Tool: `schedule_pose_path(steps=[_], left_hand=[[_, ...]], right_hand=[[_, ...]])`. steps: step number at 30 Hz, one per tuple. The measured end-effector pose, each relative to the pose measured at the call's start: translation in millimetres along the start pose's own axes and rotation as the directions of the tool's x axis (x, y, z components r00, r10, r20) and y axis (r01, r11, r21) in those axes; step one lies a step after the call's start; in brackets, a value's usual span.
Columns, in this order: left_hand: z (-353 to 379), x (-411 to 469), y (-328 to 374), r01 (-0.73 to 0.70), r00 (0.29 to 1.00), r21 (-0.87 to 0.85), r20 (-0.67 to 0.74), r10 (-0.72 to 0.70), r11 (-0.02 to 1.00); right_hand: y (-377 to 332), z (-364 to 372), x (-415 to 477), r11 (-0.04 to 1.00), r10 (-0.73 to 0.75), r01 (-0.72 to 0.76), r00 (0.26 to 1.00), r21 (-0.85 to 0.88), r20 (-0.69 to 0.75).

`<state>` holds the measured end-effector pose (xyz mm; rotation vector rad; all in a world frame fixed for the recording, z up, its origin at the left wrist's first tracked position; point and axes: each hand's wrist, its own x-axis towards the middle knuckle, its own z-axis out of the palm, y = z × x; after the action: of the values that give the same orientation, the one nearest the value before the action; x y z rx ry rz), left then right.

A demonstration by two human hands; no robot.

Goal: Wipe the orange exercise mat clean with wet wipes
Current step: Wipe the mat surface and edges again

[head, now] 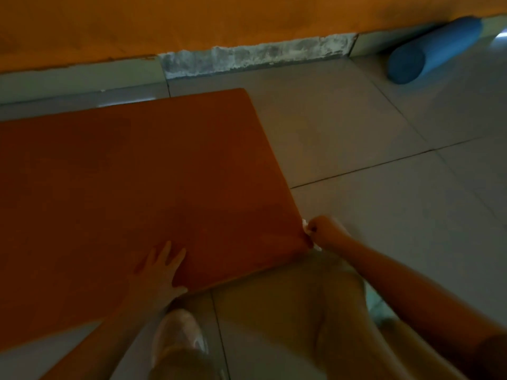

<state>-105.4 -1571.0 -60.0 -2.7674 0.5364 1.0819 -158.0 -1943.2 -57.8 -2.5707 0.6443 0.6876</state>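
shoe (pixel 178 333) beside mat (pixel 137 174); left grip (pixel 162 270) flat, right grip (pixel 325 231) clamps wipe (pixel 304 222); blue roller (pixel 433 49) beyond.

Dim light. Grey floor tiles (pixel 384 160) fill the right half; an orange wall (pixel 192 20) spans the top, a blue foam roller (pixel 433 49) upper right.

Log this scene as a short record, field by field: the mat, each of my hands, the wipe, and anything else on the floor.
mat: orange exercise mat, lying flat on the tiled floor
left hand: fingers spread, flat on the mat by its near edge
right hand: curled at the mat's near right corner, gripping the wipe
wet wipe: white, mostly hidden in the right hand
other: blue foam roller against the wall; a shoe below the mat
light: dim
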Motion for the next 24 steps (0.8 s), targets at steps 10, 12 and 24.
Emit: schedule_pose_path(steps=[10,12,24], left_hand=[[-2.9,5.3,-1.3,0.004,1.000,-0.055,-0.014,-0.005,0.998],[-0.9,7.2,-3.3,-0.010,1.000,-0.029,-0.027,0.009,1.000],[5.6,-9.5,-16.8,-0.084,0.994,0.075,-0.064,0.089,0.994]], right_hand=[[5.4,65.7,-38.6,0.819,0.346,-0.126,0.886,0.559,-0.308],[-0.3,73.4,-47.0,0.753,0.418,-0.155,0.863,0.640,-0.283],[-80.0,122.5,-80.2,0.728,0.371,-0.135,0.902,0.672,-0.221]])
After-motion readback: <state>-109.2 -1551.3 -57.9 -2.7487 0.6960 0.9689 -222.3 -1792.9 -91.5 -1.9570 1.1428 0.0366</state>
